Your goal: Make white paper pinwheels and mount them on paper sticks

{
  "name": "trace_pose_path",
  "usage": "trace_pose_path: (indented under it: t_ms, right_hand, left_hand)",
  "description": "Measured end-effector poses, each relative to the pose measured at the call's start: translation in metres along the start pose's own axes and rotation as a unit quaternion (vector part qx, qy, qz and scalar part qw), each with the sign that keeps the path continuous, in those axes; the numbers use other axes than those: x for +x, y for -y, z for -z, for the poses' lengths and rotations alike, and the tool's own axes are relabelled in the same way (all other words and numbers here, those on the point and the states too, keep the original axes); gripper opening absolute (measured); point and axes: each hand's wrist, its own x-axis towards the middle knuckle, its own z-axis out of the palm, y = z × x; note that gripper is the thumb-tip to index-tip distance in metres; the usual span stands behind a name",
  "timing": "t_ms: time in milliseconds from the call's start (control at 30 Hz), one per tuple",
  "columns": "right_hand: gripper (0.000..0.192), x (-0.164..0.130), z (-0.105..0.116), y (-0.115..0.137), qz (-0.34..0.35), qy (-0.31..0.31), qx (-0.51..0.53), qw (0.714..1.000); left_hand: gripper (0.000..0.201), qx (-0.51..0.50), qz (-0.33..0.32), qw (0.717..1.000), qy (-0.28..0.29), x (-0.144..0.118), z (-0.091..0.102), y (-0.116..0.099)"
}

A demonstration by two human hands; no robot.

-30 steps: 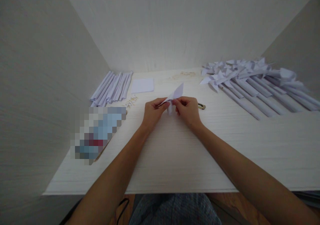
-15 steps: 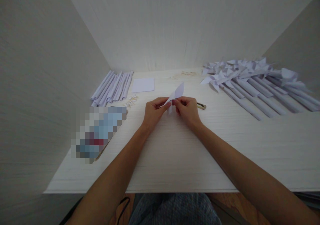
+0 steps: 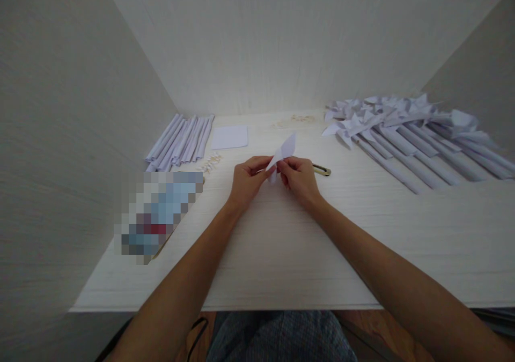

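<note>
Left hand [image 3: 246,178]: one, pinching the lower left edge of the folded paper piece between thumb and fingers, resting low over the tabletop.
Right hand [image 3: 300,177]: one, gripping the same paper from the right side, fingers curled, thumb against the fold.
Folded paper piece [image 3: 284,152]: one, small and white, held between both hands above the middle of the tabletop; pointed tip tilted up and away to the right.
Tabletop [image 3: 281,255]: one pale wood-grain surface, closed in by three plain walls at left, back and right.
Rolled paper sticks [image 3: 181,141]: one bundle at far left, lying side by side near the left wall; roughly eight to ten, exact count not clear.
Flat paper square [image 3: 229,137]: one, lying flat just right of the bundle.
Small pale bits [image 3: 210,163]: a little scatter in front of the bundle; too small to count.
Finished pinwheels [image 3: 406,131]: one heap at far right, each a rolled stick with a folded head; about ten sticks countable, heads overlapping too much to count.
Small dark tool [image 3: 322,170]: one, lying just right of the right hand, partly hidden behind it.
Blurred patch [image 3: 159,212]: one, pixelated, at left front; contents not readable.
</note>
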Motion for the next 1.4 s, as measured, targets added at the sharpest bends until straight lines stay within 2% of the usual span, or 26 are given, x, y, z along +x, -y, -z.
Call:
trace_pose_path:
  t_ms: [133,233,333,433,500,700,867,967,1133,1400]
  right_hand:
    - [0.025,-0.002,0.005,0.002,0.120,-0.042,-0.157,0.979]
    - [0.025,-0.002,0.005,0.003,0.128,-0.033,-0.198,0.971]
    - [0.025,0.000,0.002,0.003,0.071,-0.039,-0.141,0.987]
    - [0.026,0.002,0.000,0.003,0.005,-0.016,-0.039,0.999]
    - [0.026,0.002,0.001,0.004,-0.010,0.002,-0.002,1.000]
    - [0.030,0.003,0.006,0.004,0.059,0.053,-0.029,0.996]
    - [0.029,0.007,0.009,-0.004,0.094,0.130,-0.005,0.987]
    - [0.027,0.009,0.010,-0.008,0.089,0.172,0.030,0.981]
    - [0.027,0.011,0.014,-0.008,0.069,0.195,0.070,0.976]
    - [0.025,0.012,0.016,-0.007,0.028,0.182,0.128,0.975]
  left_hand:
    - [0.018,0.004,-0.001,1.000,-0.001,0.000,0.000,0.001]
    - [0.017,0.007,0.001,1.000,-0.004,0.000,0.000,0.001]
    - [0.017,0.013,-0.006,1.000,-0.002,0.000,0.001,0.002]
    - [0.017,0.034,-0.017,0.999,0.002,0.000,0.001,0.003]
    - [0.017,0.043,-0.016,0.999,-0.006,0.000,0.001,0.002]
    - [0.017,0.051,-0.008,0.998,-0.026,0.001,0.003,0.002]
    - [0.015,0.038,0.000,0.999,-0.021,0.002,0.006,0.002]
    - [0.015,0.033,0.000,0.999,-0.019,0.003,0.009,0.001]
    - [0.016,0.021,0.003,1.000,-0.003,0.003,0.010,0.000]
    - [0.016,0.000,0.006,1.000,-0.007,0.003,0.010,0.000]
